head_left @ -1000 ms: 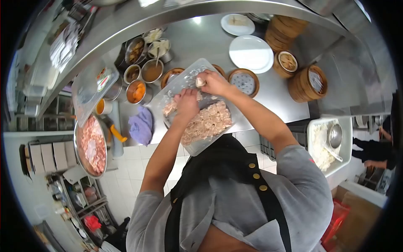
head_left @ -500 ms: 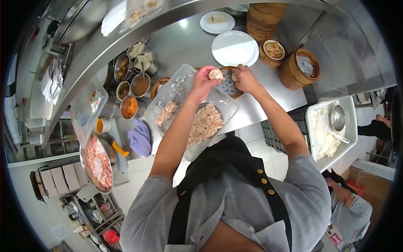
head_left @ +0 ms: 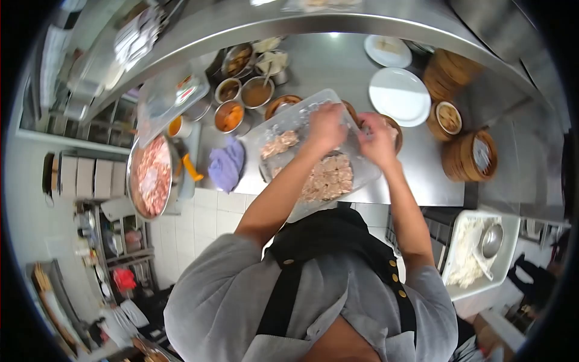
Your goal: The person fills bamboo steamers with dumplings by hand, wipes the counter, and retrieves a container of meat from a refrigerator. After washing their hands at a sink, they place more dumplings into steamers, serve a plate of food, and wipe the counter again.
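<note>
My left hand [head_left: 327,128] is over the clear plastic tub [head_left: 256,140], blurred, its fingers pointing down, and I cannot make out what they hold. Under my left wrist, a packed block of meat dumplings [head_left: 330,178] lies in the tub. A smaller cluster of dumplings [head_left: 280,145] sits at the tub's left side. My right hand [head_left: 378,140] is bent at the tub's right rim, beside a small bamboo steamer [head_left: 398,136]. Its fingertips are smeared and partly hidden, as is most of what the steamer contains.
Metal pots [head_left: 257,92] and a purple cloth [head_left: 227,164] stand left of the tub. A bowl of raw meat [head_left: 154,175] is farther left, near an orange-handled tool [head_left: 192,169]. White plates [head_left: 399,96] and stacked steamers [head_left: 470,157] stand right. A steel shelf [head_left: 338,24] crosses above.
The view has swung, shifting the counter rightward. My left hand has moved from beside the steamer to above the tub; the pale dumpling it held is out of sight. My right hand remains near the steamer.
</note>
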Motion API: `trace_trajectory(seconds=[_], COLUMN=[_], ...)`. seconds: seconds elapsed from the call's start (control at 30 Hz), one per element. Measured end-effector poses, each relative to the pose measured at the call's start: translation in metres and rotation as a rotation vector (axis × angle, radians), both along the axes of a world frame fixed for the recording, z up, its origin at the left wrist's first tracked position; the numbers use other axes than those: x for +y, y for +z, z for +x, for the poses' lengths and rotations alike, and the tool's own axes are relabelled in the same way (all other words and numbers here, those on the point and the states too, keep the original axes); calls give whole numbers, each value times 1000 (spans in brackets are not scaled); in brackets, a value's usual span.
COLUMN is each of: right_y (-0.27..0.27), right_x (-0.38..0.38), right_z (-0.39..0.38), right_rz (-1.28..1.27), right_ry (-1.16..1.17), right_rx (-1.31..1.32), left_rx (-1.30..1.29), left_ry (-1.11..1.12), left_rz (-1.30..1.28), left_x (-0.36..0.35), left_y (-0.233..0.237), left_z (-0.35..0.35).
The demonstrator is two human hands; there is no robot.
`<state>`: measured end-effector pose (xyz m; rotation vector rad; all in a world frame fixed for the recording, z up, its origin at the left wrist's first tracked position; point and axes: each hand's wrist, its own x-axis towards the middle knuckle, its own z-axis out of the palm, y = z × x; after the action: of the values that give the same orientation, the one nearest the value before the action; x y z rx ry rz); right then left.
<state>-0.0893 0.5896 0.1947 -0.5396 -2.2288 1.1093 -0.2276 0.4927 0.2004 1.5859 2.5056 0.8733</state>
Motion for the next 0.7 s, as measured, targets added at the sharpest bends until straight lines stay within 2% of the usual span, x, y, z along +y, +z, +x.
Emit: trace_trajectory(seconds=[0.03,0.07,0.13,0.17,0.23,0.27,0.4,0.47,0.5,0.57,0.6,0.63,0.67,0.7], right_y=[-11,-3,-15,-26,-44,-44,-37,-34,-38,-50,-54,-54,-49,-44], right_x=[-18,-38,-67,-71,-76,-75,-76,-85,-90,-103,-99,-93,-87,-79], right_z=[-22,-42,-88,-105,-138,-143,-143,-136,-136,-133,-133,-129,-126,-123], right_rz=[112,114,248,256,420,419,436,374,378,393,390,313,237,232], right_ry=[132,294,445,472,646,676,728,553,553,304,291,383,469,444], right_rx=[16,-29,-50,-52,-313,-314,-329,-325,-326,-247,-252,-166,-76,-79], left_rx=[9,17,77,69,37,103,53,23,1,29,58,55,-7,-66], left_ry=[79,152,352,378,303,283,242,263,274,277,277,257,134,7], left_rz=[42,85,-239,-233,-349,-231,-128,-125,-127,-136,-145,-148,-160,-173], left_x=[-36,-72,-122,-130,-142,-143,-143,-144,-143,-143,-140,-140,-143,-145], left_y=[-13,-25,-5,-8,-24,-33,-46,-49,-50,-50,-51,-46,-34,-21], left_z=[-24,-46,-51,-52,-60,-60,-68,-68,-70,-69,-68,-67,-70,-74])
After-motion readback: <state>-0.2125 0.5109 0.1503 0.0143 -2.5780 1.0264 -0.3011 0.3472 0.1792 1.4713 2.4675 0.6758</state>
